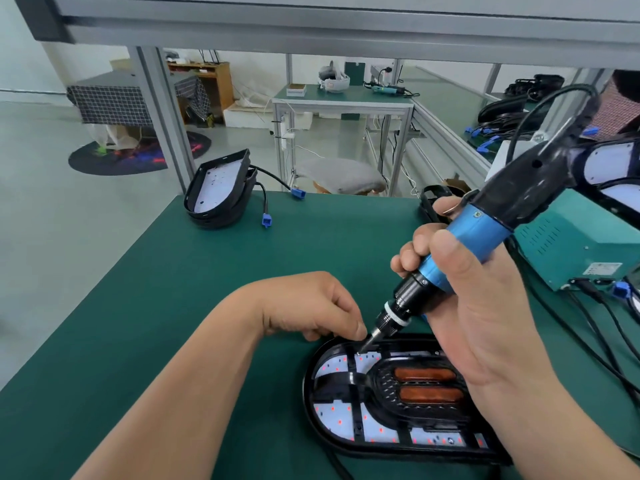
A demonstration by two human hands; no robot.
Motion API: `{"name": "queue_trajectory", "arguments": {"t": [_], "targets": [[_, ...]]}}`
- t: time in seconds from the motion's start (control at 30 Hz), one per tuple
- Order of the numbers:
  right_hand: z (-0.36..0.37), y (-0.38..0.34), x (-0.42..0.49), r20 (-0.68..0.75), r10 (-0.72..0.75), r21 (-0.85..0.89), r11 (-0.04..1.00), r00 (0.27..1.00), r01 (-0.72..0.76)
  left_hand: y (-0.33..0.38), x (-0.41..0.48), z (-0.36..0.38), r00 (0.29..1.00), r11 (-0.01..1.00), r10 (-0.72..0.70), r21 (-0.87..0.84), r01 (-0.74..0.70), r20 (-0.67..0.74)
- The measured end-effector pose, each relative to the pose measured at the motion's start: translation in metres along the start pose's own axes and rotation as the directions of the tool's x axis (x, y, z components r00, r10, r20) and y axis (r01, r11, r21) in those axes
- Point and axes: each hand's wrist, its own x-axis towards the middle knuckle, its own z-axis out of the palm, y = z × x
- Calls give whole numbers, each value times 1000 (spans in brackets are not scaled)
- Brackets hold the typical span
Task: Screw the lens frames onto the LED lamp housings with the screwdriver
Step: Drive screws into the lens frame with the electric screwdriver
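An oval black LED lamp housing [313, 407] lies on the green mat near the front edge, with a white LED board showing red dots. On it sits a black lens frame [388, 386] with two orange lenses. My right hand [474, 306] grips a blue and black electric screwdriver [467, 244], tilted, its bit tip down at the housing's upper left rim. My left hand [311, 306] rests beside the bit, fingertips pinched at a small screw under the tip.
A stack of black housings [218, 192] with blue connectors stands at the table's far left corner. A teal power box [581, 244] with cables sits at the right, more housings behind it. The table's left edge drops to the floor.
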Motion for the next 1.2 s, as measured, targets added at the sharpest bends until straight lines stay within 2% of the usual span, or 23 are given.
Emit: {"name": "queue_trajectory", "arguments": {"t": [0.33, 0.63, 0.83, 1.03, 1.2], "targets": [[7, 0, -5, 72, 6, -66, 998, 997, -1, 1, 0, 1, 1000, 1000, -9, -10, 9, -12], [10, 1, -7, 225, 17, -39, 999, 974, -9, 5, -2, 3, 1000, 1000, -1, 17, 1, 6], [6, 4, -2, 204, 81, -8, 997, 976, -81, 5, -1, 3, 1000, 1000, -5, 14, 5, 0], [6, 5, -1, 274, 98, -23, 995, 957, -95, 5, 0, 3, 1000, 999, 7, 35, -8, 18], [5, 4, -4, 223, 37, -7, 999, 974, -36, 4, 0, 4, 1000, 999, 23, 31, -23, 18]]}}
